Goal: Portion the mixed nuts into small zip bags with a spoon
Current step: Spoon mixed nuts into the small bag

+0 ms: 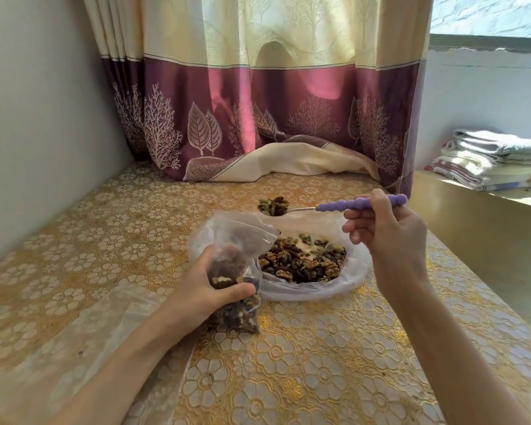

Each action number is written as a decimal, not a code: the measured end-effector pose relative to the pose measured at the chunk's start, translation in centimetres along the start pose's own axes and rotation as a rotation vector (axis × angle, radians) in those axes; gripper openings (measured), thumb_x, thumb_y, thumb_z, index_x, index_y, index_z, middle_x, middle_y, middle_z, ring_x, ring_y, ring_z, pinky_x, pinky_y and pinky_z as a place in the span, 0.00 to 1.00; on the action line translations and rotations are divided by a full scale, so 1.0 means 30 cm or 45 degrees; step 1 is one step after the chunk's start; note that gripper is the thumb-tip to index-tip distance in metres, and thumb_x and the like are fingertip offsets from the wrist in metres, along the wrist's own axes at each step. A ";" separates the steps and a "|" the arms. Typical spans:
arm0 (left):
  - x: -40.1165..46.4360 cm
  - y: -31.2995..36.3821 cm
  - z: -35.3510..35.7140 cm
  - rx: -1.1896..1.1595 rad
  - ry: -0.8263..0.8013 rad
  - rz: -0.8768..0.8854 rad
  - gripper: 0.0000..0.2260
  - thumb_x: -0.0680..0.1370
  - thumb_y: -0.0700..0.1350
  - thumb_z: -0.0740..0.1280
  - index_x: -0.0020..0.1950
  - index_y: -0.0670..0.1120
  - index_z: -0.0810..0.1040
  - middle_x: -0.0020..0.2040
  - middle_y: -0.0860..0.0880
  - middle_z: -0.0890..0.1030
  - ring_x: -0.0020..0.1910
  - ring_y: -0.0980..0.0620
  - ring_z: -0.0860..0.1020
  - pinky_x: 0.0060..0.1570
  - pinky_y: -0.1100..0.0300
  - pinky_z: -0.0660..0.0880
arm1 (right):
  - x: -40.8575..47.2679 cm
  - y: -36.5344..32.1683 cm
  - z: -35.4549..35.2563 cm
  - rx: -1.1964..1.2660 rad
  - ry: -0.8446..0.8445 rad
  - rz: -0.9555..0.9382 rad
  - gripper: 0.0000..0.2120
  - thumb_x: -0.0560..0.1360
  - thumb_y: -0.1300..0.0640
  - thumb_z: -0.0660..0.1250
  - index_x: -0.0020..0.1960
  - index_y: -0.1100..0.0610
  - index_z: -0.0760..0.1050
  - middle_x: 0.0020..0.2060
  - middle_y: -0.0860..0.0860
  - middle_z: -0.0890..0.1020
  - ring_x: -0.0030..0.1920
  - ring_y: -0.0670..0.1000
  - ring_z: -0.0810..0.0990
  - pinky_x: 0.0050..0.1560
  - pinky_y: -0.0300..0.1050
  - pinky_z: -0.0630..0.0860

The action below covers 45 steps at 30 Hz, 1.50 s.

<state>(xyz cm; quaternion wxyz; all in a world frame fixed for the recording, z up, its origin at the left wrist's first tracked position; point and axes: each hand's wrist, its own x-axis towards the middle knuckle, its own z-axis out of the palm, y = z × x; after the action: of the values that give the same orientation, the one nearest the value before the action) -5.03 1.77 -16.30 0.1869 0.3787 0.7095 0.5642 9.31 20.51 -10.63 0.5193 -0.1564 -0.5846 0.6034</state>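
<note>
Mixed nuts (273, 205) are riding heaped on the spoon (334, 205), which the right hand (387, 231) is pinching by its purple handle, bowl pointing left. Just below-left, the left hand (209, 289) is gripping the part-filled zip bag (236, 262), mouth gaping toward the spoon.

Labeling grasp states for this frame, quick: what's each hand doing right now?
Left hand: grips the small zip bag, partly filled with nuts.
Right hand: holds the purple-handled spoon, loaded with nuts.

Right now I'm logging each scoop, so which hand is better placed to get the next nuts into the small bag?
The right hand: it holds the purple spoon, heaped with nuts, just above the small zip bag. The left hand grips that bag upright.
</note>
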 end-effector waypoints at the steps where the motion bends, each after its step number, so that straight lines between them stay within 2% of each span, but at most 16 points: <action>1: 0.001 -0.002 0.000 -0.009 -0.002 0.008 0.27 0.57 0.54 0.75 0.53 0.56 0.72 0.44 0.54 0.83 0.43 0.63 0.80 0.38 0.73 0.72 | -0.007 -0.006 0.008 0.008 -0.027 -0.008 0.18 0.81 0.58 0.57 0.38 0.65 0.77 0.29 0.55 0.83 0.26 0.48 0.77 0.25 0.36 0.72; 5: 0.003 -0.009 0.001 -0.063 -0.024 0.034 0.28 0.58 0.52 0.76 0.55 0.53 0.72 0.46 0.60 0.83 0.42 0.62 0.81 0.37 0.72 0.73 | -0.034 -0.015 0.036 0.011 -0.161 -0.027 0.16 0.81 0.59 0.58 0.38 0.62 0.77 0.29 0.53 0.83 0.28 0.47 0.79 0.26 0.35 0.73; 11: 0.003 -0.015 -0.001 -0.102 -0.022 0.032 0.28 0.59 0.51 0.77 0.56 0.56 0.71 0.47 0.59 0.83 0.43 0.62 0.80 0.37 0.74 0.73 | -0.050 -0.002 0.051 0.016 -0.388 -0.017 0.11 0.81 0.64 0.56 0.46 0.64 0.76 0.33 0.52 0.84 0.32 0.48 0.81 0.29 0.36 0.75; 15: 0.005 -0.017 0.000 -0.116 -0.010 0.018 0.31 0.58 0.52 0.79 0.58 0.56 0.71 0.49 0.60 0.82 0.46 0.62 0.80 0.41 0.71 0.73 | -0.048 0.003 0.042 0.064 -0.447 0.028 0.10 0.80 0.66 0.56 0.49 0.63 0.76 0.35 0.54 0.84 0.34 0.50 0.81 0.32 0.38 0.75; 20: 0.011 -0.025 0.000 -0.184 0.055 0.004 0.31 0.57 0.51 0.79 0.57 0.56 0.72 0.50 0.55 0.83 0.48 0.57 0.81 0.48 0.60 0.74 | -0.019 0.013 0.017 0.135 -0.262 0.034 0.11 0.81 0.61 0.56 0.46 0.62 0.76 0.37 0.58 0.85 0.33 0.49 0.80 0.32 0.38 0.76; 23: 0.011 -0.024 -0.003 -0.217 0.106 0.028 0.35 0.53 0.53 0.81 0.57 0.55 0.72 0.48 0.56 0.83 0.47 0.56 0.81 0.44 0.63 0.76 | 0.012 0.046 -0.027 0.036 -0.027 0.032 0.12 0.81 0.60 0.58 0.43 0.62 0.76 0.36 0.60 0.84 0.31 0.49 0.79 0.31 0.38 0.75; 27: 0.012 -0.018 -0.007 -0.251 0.158 0.103 0.31 0.54 0.52 0.77 0.55 0.57 0.72 0.47 0.59 0.82 0.44 0.60 0.81 0.39 0.70 0.75 | 0.040 0.101 -0.077 -0.266 0.106 -0.019 0.11 0.80 0.61 0.59 0.40 0.59 0.75 0.27 0.47 0.83 0.27 0.46 0.77 0.28 0.36 0.74; 31: 0.012 -0.007 -0.027 -0.318 0.019 0.047 0.29 0.57 0.50 0.76 0.55 0.60 0.71 0.44 0.62 0.82 0.44 0.58 0.82 0.37 0.69 0.76 | 0.051 0.131 -0.103 -0.428 0.182 -0.012 0.12 0.78 0.60 0.60 0.37 0.56 0.75 0.26 0.46 0.82 0.26 0.45 0.77 0.28 0.38 0.74; 34: 0.005 -0.002 -0.058 -0.363 -0.128 -0.014 0.31 0.57 0.53 0.80 0.55 0.62 0.72 0.47 0.59 0.83 0.46 0.56 0.82 0.39 0.67 0.77 | 0.062 0.139 -0.115 -0.535 0.181 0.021 0.11 0.76 0.60 0.61 0.36 0.58 0.75 0.26 0.48 0.82 0.27 0.46 0.77 0.35 0.47 0.74; 38: 0.004 -0.017 -0.086 -0.454 -0.264 -0.076 0.30 0.58 0.52 0.79 0.58 0.55 0.75 0.53 0.48 0.82 0.51 0.49 0.81 0.43 0.64 0.77 | 0.065 0.138 -0.119 -0.611 0.112 0.051 0.13 0.75 0.60 0.61 0.33 0.57 0.76 0.28 0.52 0.81 0.28 0.50 0.76 0.42 0.54 0.72; 41: 0.010 -0.028 -0.089 -0.438 -0.289 -0.108 0.30 0.57 0.55 0.80 0.57 0.56 0.76 0.53 0.46 0.82 0.51 0.48 0.81 0.44 0.63 0.78 | 0.072 0.134 -0.125 -0.641 0.060 0.044 0.12 0.76 0.60 0.61 0.35 0.60 0.77 0.27 0.53 0.80 0.28 0.49 0.75 0.39 0.51 0.71; 45: 0.016 -0.038 -0.087 -0.419 -0.269 -0.114 0.25 0.57 0.57 0.80 0.52 0.59 0.79 0.52 0.48 0.83 0.51 0.50 0.81 0.45 0.63 0.78 | 0.085 0.134 -0.130 -0.617 0.066 0.060 0.11 0.75 0.61 0.61 0.38 0.64 0.77 0.23 0.46 0.79 0.23 0.43 0.74 0.31 0.41 0.71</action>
<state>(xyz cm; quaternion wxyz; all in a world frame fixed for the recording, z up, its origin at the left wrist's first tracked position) -7.52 0.30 -16.54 0.3444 0.3681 0.6005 0.6207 9.58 25.58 -14.09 0.4673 -0.3052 -0.6950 0.4533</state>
